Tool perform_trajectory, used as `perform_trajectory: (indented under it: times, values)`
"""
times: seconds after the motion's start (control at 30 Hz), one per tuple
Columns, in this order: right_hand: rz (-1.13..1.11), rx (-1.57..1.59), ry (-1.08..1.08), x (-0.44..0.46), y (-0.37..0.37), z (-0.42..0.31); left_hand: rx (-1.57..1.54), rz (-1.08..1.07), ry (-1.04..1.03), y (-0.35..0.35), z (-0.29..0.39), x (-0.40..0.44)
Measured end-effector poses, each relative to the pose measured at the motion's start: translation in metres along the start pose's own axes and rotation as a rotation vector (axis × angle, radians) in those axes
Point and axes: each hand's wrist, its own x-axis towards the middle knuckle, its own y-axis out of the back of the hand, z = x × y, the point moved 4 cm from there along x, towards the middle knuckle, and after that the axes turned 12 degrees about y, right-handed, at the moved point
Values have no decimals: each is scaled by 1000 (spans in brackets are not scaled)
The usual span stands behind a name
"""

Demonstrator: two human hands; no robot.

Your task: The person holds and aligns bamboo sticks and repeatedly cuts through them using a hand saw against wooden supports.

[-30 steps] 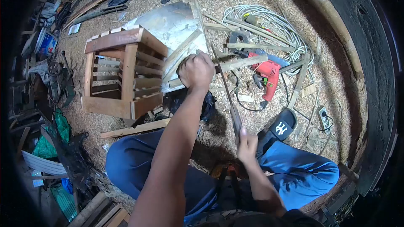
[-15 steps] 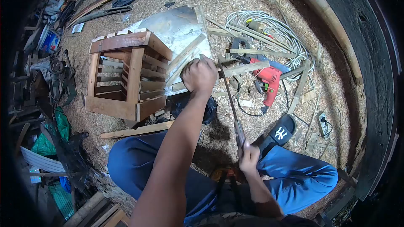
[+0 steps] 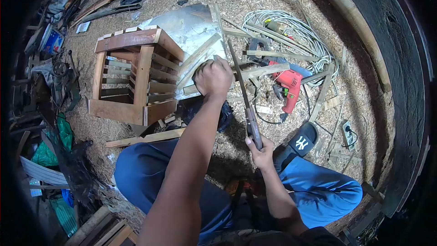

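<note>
My left hand (image 3: pixel 213 76) is closed over a light wooden strip (image 3: pixel 264 70), pressing it at the edge of a white-stained board (image 3: pixel 182 29). The strip sticks out to the right, past the saw. In my right hand (image 3: pixel 261 152) is the handle of a handsaw (image 3: pixel 240 75), whose blade shows almost edge-on, crossing the strip just right of my left hand. The teeth cannot be made out. Beside my left hand, another wooden strip (image 3: pixel 199 54) lies slantwise on the board. A slatted wooden frame (image 3: pixel 144 77) stands left of it.
A red power drill (image 3: pixel 289 86) lies to the right, near a coil of grey cable (image 3: pixel 314 41) and loose sticks. A power socket (image 3: pixel 348 134) sits near my sandalled foot (image 3: pixel 302 141). Wood shavings cover the ground. A long wooden piece (image 3: pixel 145 137) lies before my left knee.
My right hand has pushed the handsaw forward, away from my body and slightly left. My left hand stays on the strip. The whole view has shifted slightly.
</note>
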Motion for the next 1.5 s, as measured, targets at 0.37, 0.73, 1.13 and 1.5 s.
perform_trajectory:
  times: [0.37, 0.73, 1.13, 1.5]
  values:
    - [53, -197, 72, -24, 12, -17, 13, 30, -21, -2, -1, 2]
    - [23, -235, 91, -7, 5, -8, 11, -8, 7, -3, -2, 2]
    - [68, -218, 54, 23, -11, -27, 5, -24, 24, 0, -1, 0]
    - [106, -202, 117, 39, -18, -21, 11, -1, 28, 3, 0, 0]
